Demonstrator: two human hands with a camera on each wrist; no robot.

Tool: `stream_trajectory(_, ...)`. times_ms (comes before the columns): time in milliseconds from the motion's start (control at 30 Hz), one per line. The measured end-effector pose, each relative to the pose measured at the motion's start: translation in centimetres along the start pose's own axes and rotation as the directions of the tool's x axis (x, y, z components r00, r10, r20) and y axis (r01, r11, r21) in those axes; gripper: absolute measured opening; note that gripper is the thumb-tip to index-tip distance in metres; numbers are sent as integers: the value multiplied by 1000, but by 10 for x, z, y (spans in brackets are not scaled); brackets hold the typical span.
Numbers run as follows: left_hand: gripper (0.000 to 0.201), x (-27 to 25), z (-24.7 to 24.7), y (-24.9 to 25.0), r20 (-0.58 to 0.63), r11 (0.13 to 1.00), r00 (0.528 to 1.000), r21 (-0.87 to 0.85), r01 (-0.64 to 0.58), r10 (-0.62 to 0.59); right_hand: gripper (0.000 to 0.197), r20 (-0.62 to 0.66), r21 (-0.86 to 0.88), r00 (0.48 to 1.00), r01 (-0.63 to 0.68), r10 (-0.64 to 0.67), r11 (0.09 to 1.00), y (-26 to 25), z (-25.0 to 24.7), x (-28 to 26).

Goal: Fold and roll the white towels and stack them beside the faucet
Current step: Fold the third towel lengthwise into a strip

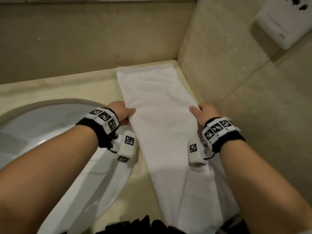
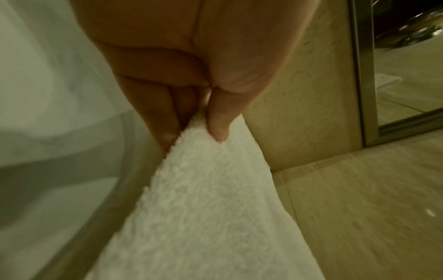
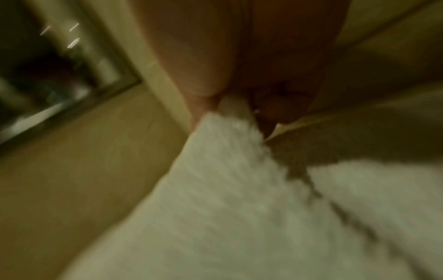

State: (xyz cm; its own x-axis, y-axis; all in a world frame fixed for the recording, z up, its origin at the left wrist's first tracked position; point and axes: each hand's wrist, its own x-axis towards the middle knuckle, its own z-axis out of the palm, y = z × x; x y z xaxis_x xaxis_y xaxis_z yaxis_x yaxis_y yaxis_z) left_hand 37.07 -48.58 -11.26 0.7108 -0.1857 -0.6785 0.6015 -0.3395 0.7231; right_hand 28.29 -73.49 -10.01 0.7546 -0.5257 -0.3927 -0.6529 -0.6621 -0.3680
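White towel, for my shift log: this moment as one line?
white towel lengthwise on counter | left hand pinches left edge | right hand grips right edge | unrolled

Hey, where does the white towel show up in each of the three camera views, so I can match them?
Head: white towel runs down the centre of the counter, both long edges gripped.
Left wrist: it fills the lower middle, pinched by the left hand.
Right wrist: blurred, lower centre and right, held by the right hand.
Shared landmark: the beige stone wall.

White towel [image 1: 162,125], folded into long strip, flat on counter, near end overhanging edge
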Motion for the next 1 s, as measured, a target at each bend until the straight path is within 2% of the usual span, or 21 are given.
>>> stream_trajectory(67, 25, -2, -7, -2, -34, 1000, 999, -21, 9, -10, 31, 6, 372, 999, 35, -40, 928, 4, 4, -13)
stream_trajectory(133, 8, -7, -9, -6, -29, 995, 999, -95, 18, -20, 30, 120, 733, 992, -58, -46, 677, 15, 7, -31)
stream_trajectory(167, 5, -9, -8, -9, -17, 992, 1000, -126, 22, -25, 34, 185, 788, 980, -103, -74, 607, 22, 8, -38)
stream_trajectory(200, 4, -13, -6, -13, 1, 990, 1000, -141, 28, -28, 38, 235, 783, 965, -117, -117, 611, 29, 9, -44)
stream_trajectory(267, 3, -21, 3, -22, 54, 990, 998, -134, 40, -33, 37, 276, 720, 938, -56, -212, 692, 36, 10, -50)
stream_trajectory(333, 4, -29, 13, -32, 85, 990, 996, -134, 44, -32, 26, 247, 702, 929, 25, -276, 712, 34, 10, -57)
stream_trajectory(400, 4, -35, 19, -39, 88, 990, 995, -133, 48, -37, 16, 204, 767, 935, 31, -290, 641, 31, 13, -62)
stream_trajectory(467, 6, -38, 22, -43, 71, 989, 997, -141, 46, -36, 19, 172, 875, 955, -36, -240, 483, 31, 14, -65)
stream_trajectory(500, 8, -40, 22, -45, 64, 989, 997, -142, 43, -34, 20, 156, 894, 969, -56, -190, 445, 33, 14, -64)
stream_trajectory(533, 11, -42, 22, -46, 62, 989, 998, -143, 40, -31, 20, 118, 857, 987, -45, -111, 514, 35, 11, -64)
stream_trajectory(567, 11, -44, 22, -48, 64, 988, 998, -149, 36, -27, 16, 54, 729, 998, -25, -21, 684, 38, 7, -61)
stream_trajectory(600, 7, -46, 22, -49, 71, 988, 997, -154, 30, -20, 12, -17, 510, 999, -27, 42, 860, 42, 4, -60)
stream_trajectory(633, 4, -50, 23, -50, 75, 988, 997, -154, 25, -13, 16, -65, 261, 996, -48, 67, 964, 47, 2, -60)
stream_trajectory(667, 6, -54, 23, -52, 78, 988, 997, -150, 23, -11, 25, -65, 76, 996, -50, 55, 996, 52, 4, -60)
stream_trajectory(733, 7, -62, 24, -57, 91, 992, 996, -125, 27, -16, 37, -43, 88, 999, -30, 34, 996, 56, 8, -65)
stream_trajectory(767, 7, -67, 26, -59, 111, 992, 994, -117, 37, -24, 36, -44, 268, 999, -15, 28, 963, 58, 10, -70)
stream_trajectory(800, 7, -73, 28, -63, 138, 993, 990, -108, 55, -40, 33, -15, 535, 999, -19, 32, 845, 60, 13, -76)
stream_trajectory(833, 7, -78, 31, -67, 170, 992, 984, -99, 77, -59, 33, 47, 763, 998, -63, 42, 643, 61, 16, -84)
stream_trajectory(867, 8, -85, 35, -73, 198, 992, 977, -82, 96, -78, 36, 95, 879, 995, -94, 23, 468, 65, 19, -91)
stream_trajectory(900, 8, -91, 38, -78, 217, 993, 972, -61, 105, -90, 39, 130, 904, 991, -105, -33, 414, 70, 23, -94)
stream_trajectory(1000, 13, -105, 44, -90, 189, 998, 980, -9, 67, -64, 43, 176, 776, 968, -24, -180, 631, 75, 33, -111)
